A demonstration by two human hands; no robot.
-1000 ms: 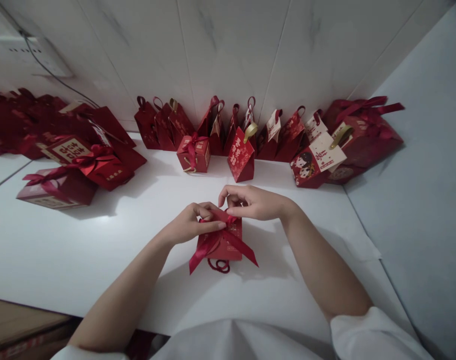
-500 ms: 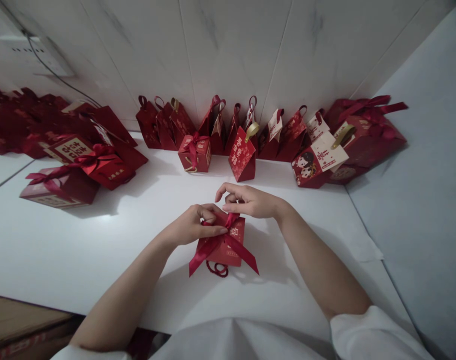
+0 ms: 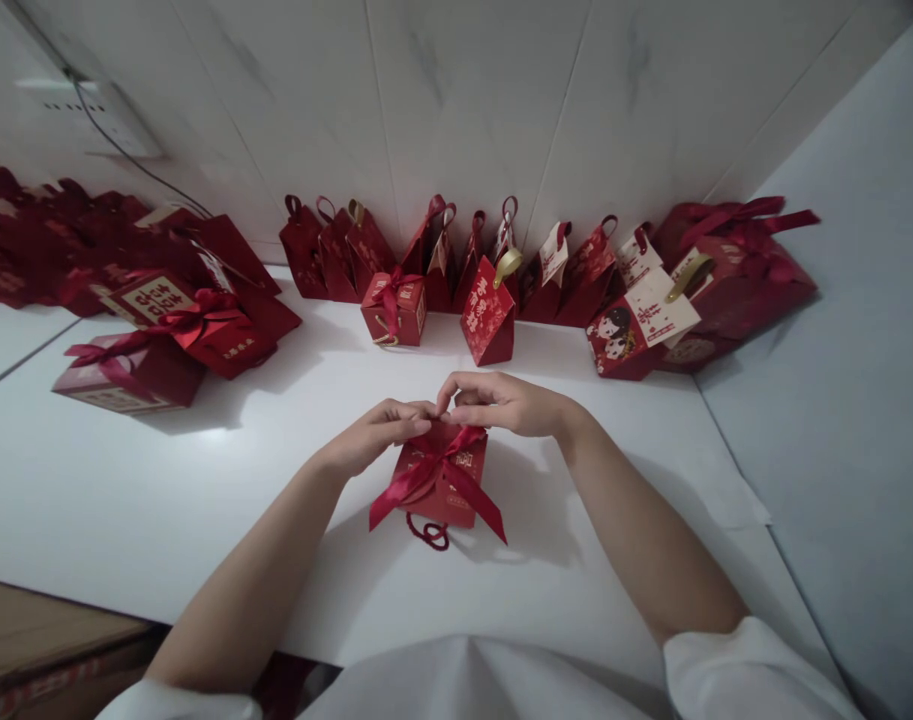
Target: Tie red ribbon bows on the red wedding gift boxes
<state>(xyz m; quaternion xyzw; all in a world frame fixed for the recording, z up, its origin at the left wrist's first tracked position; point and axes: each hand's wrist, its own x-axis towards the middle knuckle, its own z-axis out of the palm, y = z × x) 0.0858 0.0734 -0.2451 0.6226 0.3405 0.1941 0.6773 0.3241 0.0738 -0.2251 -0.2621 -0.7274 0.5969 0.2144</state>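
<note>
A small red gift box [image 3: 454, 493] with gold lettering sits on the white table before me. Its dark red ribbon [image 3: 433, 462] is tied across the front, the two tails spreading toward me, and a dark red cord handle [image 3: 427, 533] sticks out at the near side. My left hand [image 3: 381, 432] grips the box's far left edge, thumb along the top and fingers behind. At the far right edge my right hand [image 3: 501, 402] holds the box with bent fingers, its thumb at the rim. The fingertips of both hands nearly meet; those behind the box are partly hidden.
A row of red boxes with ribbon loops [image 3: 576, 275] lines the tiled wall. A bow-tied box [image 3: 394, 310] and a red peaked box [image 3: 487, 315] stand before it. More gift boxes [image 3: 137, 375] crowd the left, a large red one [image 3: 756, 285] the right. A carton [image 3: 43, 640] lies lower left.
My left hand has moved off the ribbon knot to the box's far edge, its thumb now near the top. The right hand has shifted slightly inward. The bow now shows uncovered.
</note>
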